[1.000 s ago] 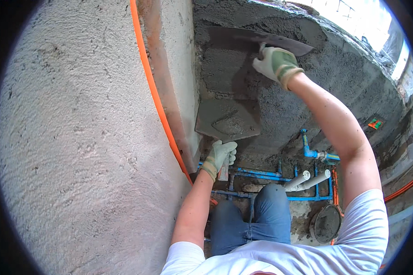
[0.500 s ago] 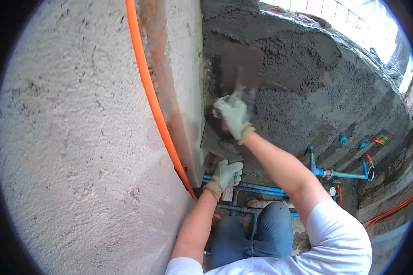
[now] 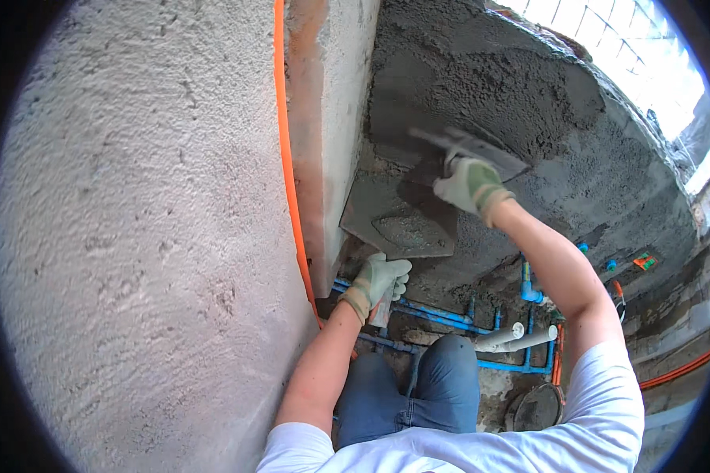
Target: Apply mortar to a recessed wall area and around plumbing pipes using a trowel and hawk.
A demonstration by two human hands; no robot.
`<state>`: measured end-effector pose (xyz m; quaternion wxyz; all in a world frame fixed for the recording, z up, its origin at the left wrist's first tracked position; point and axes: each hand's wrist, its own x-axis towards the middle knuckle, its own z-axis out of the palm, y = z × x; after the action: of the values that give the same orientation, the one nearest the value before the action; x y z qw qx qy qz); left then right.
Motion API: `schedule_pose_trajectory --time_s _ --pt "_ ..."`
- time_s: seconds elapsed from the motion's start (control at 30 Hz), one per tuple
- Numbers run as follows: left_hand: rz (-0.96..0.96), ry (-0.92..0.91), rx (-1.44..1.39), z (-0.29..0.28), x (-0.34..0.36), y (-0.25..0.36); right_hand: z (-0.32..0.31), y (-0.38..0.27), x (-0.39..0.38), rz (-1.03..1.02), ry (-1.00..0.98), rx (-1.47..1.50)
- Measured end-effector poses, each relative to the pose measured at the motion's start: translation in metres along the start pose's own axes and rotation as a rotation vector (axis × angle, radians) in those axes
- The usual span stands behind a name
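Observation:
My gloved right hand (image 3: pixel 467 186) grips a plastering trowel (image 3: pixel 493 154). Its rectangular metal blade is tilted against or close to the wet grey mortar wall (image 3: pixel 560 134), somewhat blurred by motion. Lower left, my gloved left hand (image 3: pixel 377 277) is closed at the near edge of a flat mortar board (image 3: pixel 359 213), fingers wrapped on its underside grip, which is mostly hidden. A small heap of wet mortar (image 3: pixel 410 230) lies on the board. The board sits near the corner between the mortared wall and the pale wall, below and left of the trowel.
A rough pale wall (image 3: pixel 150 205) rises close on my left, with an orange conduit (image 3: pixel 285 142) along it. Blue pipes (image 3: pixel 442 317) and white pipe stubs (image 3: pixel 532 339) stand ahead of my knees. A round bucket (image 3: pixel 535 407) is at lower right.
My right hand has swung the trowel rightward, turning its blade from upright to slanted. The mortar board now shows more fully, with mortar on it. The whole view has shifted slightly.

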<state>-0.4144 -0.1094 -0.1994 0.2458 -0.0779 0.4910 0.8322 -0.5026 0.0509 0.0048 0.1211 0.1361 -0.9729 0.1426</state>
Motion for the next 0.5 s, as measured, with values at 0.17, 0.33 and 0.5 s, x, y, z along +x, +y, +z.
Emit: schedule_pose_trajectory --time_s 0.17,0.33,0.5 --pt "0.005 -0.069 -0.019 -0.001 -0.004 -0.005 -0.019 -0.018 0.016 -0.018 -0.069 -0.247" --pt "0.001 0.0 0.024 0.008 -0.015 -0.001 -0.082 -0.037 0.029 -0.023 0.088 -0.175" --pt "0.008 0.001 0.066 0.011 -0.016 0.003 -0.126 -0.055 0.031 -0.019 0.213 -0.265"
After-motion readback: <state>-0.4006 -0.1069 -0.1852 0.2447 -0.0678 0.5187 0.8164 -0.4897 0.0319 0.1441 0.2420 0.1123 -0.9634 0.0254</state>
